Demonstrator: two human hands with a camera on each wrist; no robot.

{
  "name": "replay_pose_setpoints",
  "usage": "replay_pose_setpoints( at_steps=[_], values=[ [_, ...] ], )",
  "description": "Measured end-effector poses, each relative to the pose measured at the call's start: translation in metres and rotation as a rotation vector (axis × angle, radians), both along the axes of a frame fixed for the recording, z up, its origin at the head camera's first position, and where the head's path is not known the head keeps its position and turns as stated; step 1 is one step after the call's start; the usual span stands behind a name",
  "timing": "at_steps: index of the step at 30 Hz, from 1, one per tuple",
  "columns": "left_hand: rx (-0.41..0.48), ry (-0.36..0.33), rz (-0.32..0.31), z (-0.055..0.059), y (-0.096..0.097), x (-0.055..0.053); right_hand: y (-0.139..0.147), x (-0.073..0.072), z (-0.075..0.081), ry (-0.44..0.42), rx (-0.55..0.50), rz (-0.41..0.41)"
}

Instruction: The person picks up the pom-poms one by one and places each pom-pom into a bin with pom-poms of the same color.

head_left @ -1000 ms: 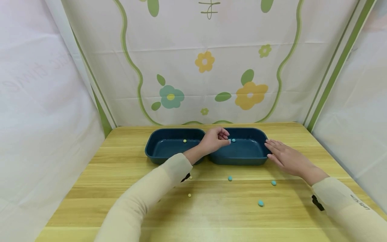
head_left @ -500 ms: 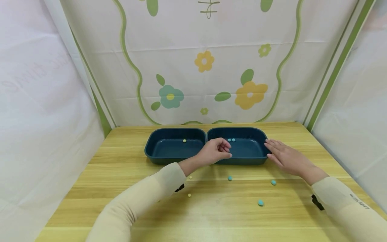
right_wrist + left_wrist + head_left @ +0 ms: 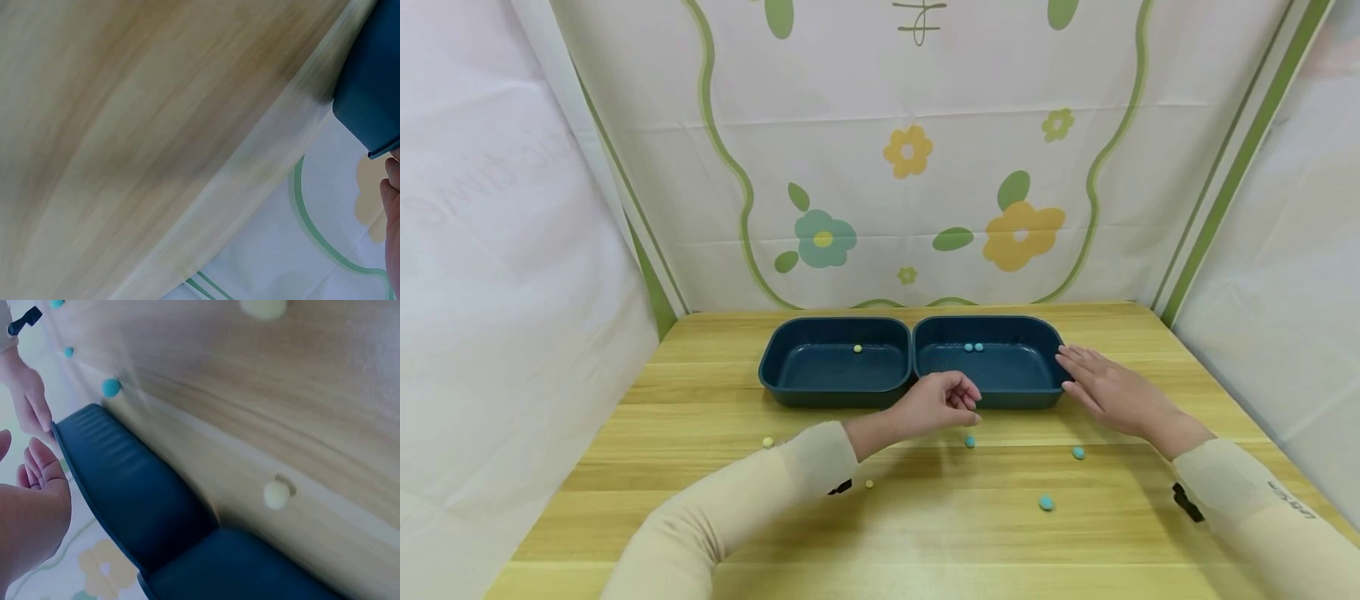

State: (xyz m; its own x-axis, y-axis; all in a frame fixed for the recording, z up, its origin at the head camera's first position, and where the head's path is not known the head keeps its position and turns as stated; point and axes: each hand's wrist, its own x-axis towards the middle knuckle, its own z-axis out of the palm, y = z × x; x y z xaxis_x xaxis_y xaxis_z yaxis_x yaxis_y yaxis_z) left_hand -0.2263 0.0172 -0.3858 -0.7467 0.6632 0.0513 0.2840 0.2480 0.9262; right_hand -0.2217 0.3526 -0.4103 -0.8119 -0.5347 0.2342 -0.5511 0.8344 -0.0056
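My left hand (image 3: 936, 406), fingers loosely bent and holding nothing, hovers in front of the right dark blue tray (image 3: 1011, 371). Just below its fingertips, a small turquoise candy-like piece (image 3: 970, 442) lies on the table. Two more turquoise pieces (image 3: 979, 347) sit side by side in that tray. My right hand (image 3: 1112, 392) has straight fingers resting against the tray's right end. The left dark blue tray (image 3: 820, 375) contains one small yellow piece (image 3: 857, 349). In the left wrist view the left hand (image 3: 37, 506) shows bent fingers with nothing between them.
On the wooden table (image 3: 925, 533) lie more turquoise pieces (image 3: 1047, 503), to the right, and yellow pieces (image 3: 767, 442) around the left forearm. A floral curtain (image 3: 865, 100) stands behind the trays, with white cloth at both sides.
My left hand has drawn back from over the right tray towards the near side. Two turquoise pieces now show fully in that tray. The right hand has stayed put.
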Motion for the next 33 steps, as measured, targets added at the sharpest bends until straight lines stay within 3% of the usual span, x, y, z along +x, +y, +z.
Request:
replay_pose_setpoints(
  at_steps=[9,25,33],
  values=[
    [-0.066,0.010,0.001,-0.013,0.003,0.006,0.001,-0.003,-0.005,0.019,0.000,0.002],
    [-0.258,0.140,0.023,-0.025,0.013,0.007,0.003,-0.003,-0.006,0.015,-0.005,-0.008],
    [-0.285,0.112,0.047,-0.031,0.016,0.005,0.003,-0.003,-0.004,-0.020,0.001,-0.023]
  ],
)
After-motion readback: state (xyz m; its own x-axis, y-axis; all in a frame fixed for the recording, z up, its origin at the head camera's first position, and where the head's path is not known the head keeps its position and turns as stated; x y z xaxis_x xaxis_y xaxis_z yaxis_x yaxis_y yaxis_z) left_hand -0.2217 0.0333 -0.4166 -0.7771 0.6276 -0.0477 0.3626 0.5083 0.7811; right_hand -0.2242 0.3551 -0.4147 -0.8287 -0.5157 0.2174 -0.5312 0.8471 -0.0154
